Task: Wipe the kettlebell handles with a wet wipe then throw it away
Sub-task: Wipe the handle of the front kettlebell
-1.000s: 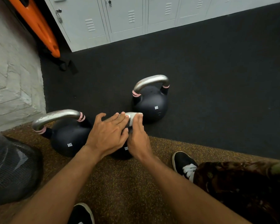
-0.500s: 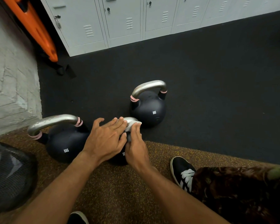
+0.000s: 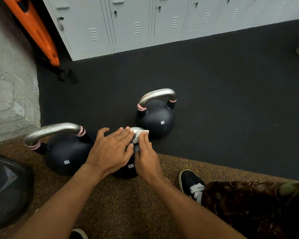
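Three dark kettlebells with steel handles stand on the floor. The middle kettlebell (image 3: pixel 128 169), marked 12KG, is mostly hidden under my hands. My left hand (image 3: pixel 110 150) lies flat over its handle with fingers straight. My right hand (image 3: pixel 146 157) presses a white wet wipe (image 3: pixel 138 136) onto the right end of that handle, fingers wrapped over it. The left kettlebell (image 3: pixel 64 156) has pink bands under a long handle. The far kettlebell (image 3: pixel 155 116) stands untouched just beyond my fingertips.
A black mesh bin (image 3: pixel 7 192) sits at the lower left. Grey lockers (image 3: pixel 128 23) line the back, and an orange board (image 3: pixel 33 28) leans by the white brick wall (image 3: pixel 9 83). My black shoe (image 3: pixel 192 183) and patterned trouser leg are at the right.
The view has shifted slightly, so the kettlebells sit a little lower in frame. My right hand has slid the wipe a short way along the middle handle; my left hand stays on it.
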A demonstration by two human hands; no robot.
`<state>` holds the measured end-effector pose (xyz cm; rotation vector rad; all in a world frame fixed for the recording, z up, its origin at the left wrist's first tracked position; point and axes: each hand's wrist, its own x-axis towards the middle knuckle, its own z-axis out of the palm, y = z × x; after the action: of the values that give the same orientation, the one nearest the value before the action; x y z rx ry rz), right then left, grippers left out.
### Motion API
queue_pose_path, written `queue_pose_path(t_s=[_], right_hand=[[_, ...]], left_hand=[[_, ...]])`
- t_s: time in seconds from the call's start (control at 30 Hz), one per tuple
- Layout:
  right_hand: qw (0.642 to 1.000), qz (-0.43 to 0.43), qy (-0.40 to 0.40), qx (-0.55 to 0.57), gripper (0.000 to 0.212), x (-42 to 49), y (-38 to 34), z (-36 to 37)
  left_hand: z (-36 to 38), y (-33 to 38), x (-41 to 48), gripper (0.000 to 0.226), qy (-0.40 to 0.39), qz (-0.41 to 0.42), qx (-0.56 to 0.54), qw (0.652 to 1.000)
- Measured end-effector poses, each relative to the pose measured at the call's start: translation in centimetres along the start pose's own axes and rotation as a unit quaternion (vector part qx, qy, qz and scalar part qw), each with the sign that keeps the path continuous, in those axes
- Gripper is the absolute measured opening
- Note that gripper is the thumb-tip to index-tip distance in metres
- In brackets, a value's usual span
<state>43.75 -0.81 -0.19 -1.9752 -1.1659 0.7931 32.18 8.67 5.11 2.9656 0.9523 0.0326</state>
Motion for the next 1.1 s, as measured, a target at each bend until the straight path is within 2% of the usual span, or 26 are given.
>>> queue_pose_path(t_s=[0.2,0.33,0.5,0.6,0.7,0.8,0.87,1.0,1.1], right_hand=[[0.999,0.013,0.041,0.028,0.055,1.1,-0.5,-0.8],[0.996,-0.063,-0.003,-0.058,0.062,0.8,0.0,-1.5],[0.994,-0.07,0.009,-0.08,0.055,3.4,-0.6,-3.4],[0.985,-0.068,-0.08,-0.137,0.047,6.7,-1.6,-5.3],[0.956,-0.073,-0.166,-0.232,0.043,9.3,-2.9,-6.8],[0.956,-0.058,-0.204,-0.204,0.036,9.9,-2.8,-8.2],[0.966,-0.068,-0.18,-0.171,0.033,9.4,-2.2,-8.5],[0.987,-0.058,-0.072,-0.133,0.028,8.6,-1.5,-8.3],[0.987,-0.053,-0.074,-0.13,0.024,7.9,-1.6,-9.2]], left_hand=[[0.1,-0.2,0.0,0.055,0.005,0.0,0.003,1.0],[0.1,-0.2,-0.1,0.054,0.002,0.003,0.005,1.0],[0.0,-0.2,-0.1,0.056,-0.012,0.004,0.006,1.0],[-0.3,-0.5,-0.1,0.057,-0.012,0.002,0.005,1.0],[-0.5,-0.8,-0.3,0.056,-0.01,-0.001,0.008,1.0],[-0.6,-0.3,0.0,0.056,-0.016,0.008,-0.003,1.0],[-0.8,-0.4,0.1,0.057,-0.012,0.002,-0.026,1.0],[-1.3,-0.5,0.6,0.051,-0.023,-0.011,-0.048,0.999],[-1.7,-0.3,0.8,0.049,-0.026,-0.01,-0.022,0.999]])
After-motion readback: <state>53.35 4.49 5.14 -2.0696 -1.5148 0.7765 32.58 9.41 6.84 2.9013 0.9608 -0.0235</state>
